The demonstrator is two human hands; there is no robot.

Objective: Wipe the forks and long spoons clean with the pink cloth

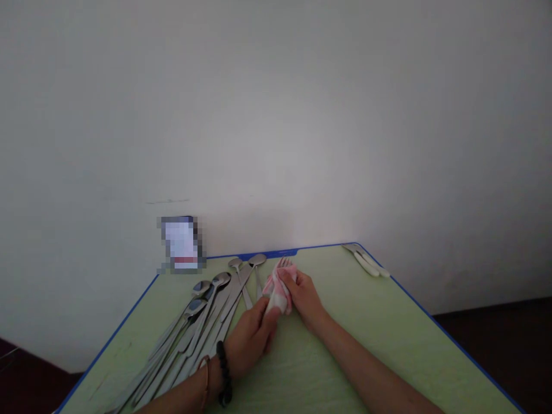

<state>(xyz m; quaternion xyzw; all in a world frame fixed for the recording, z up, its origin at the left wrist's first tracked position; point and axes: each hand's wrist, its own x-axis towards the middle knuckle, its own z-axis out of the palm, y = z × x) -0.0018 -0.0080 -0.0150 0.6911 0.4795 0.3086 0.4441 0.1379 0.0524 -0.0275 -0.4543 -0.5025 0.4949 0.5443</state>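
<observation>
In the head view a fork points its metal tines toward the wall, above the middle of the table. A pink and white cloth is wrapped around its neck. My right hand is closed on the cloth, with the thumb pressed over it. Lower down, my left hand is closed around the fork's handle end, most of which is hidden by fingers and cloth. Left of my hands lies a loose pile of metal spoons and other long cutlery, partly covered by my left forearm.
White-handled cutlery lies at the table's far right corner. A phone, blurred out, leans on the wall at the far left. The pale green table has a blue edge and stands against that wall.
</observation>
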